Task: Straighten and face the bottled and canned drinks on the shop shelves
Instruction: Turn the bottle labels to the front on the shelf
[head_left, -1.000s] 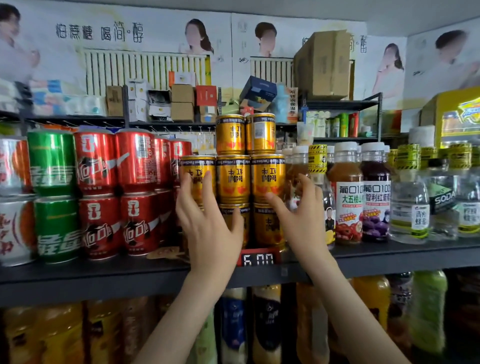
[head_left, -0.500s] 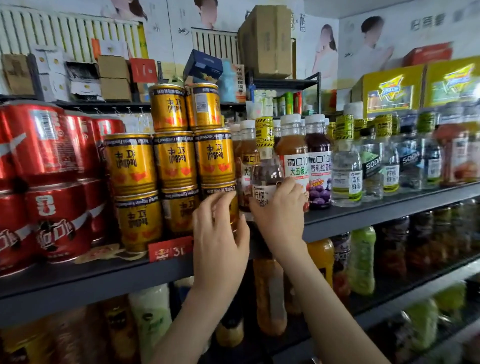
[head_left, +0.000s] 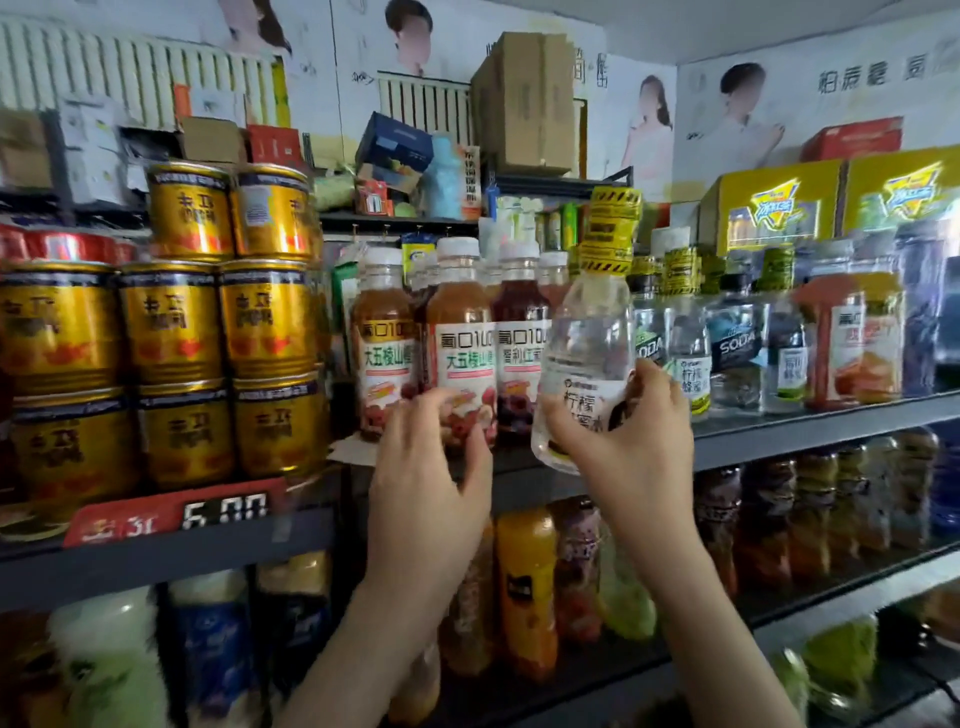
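Fingers of the right hand are wrapped round the right side of a clear bottle, and the thumb is pressed against its lower label from the left, so the bottle is gripped. The clear bottle is held off the shelf, just near of its front edge, and is tilted so that its yellow-and-black cap sleeve leans to the right. Its base is seen in front of the shelf edge, and its body partly covers a dark red juice bottle behind it.

On the left hand, the fingers are curved round the lower part of a brown juice bottle, with the fingertips on its left side and the thumb on its right. How tightly it is held cannot be told. This bottle stands upright at the shelf front with its label turned to the near side. It is placed between a second brown juice bottle on the left and the dark red one on the right.

Gold cans are stacked three high at the left of the same shelf, above a red price tag clipped to its edge, and red cans are glimpsed beyond them. To the right, a row of clear soda bottles is lined up. An orange drink bottle is seen among others on the shelf below. A cardboard box and yellow cartons are stored higher up at the far side.
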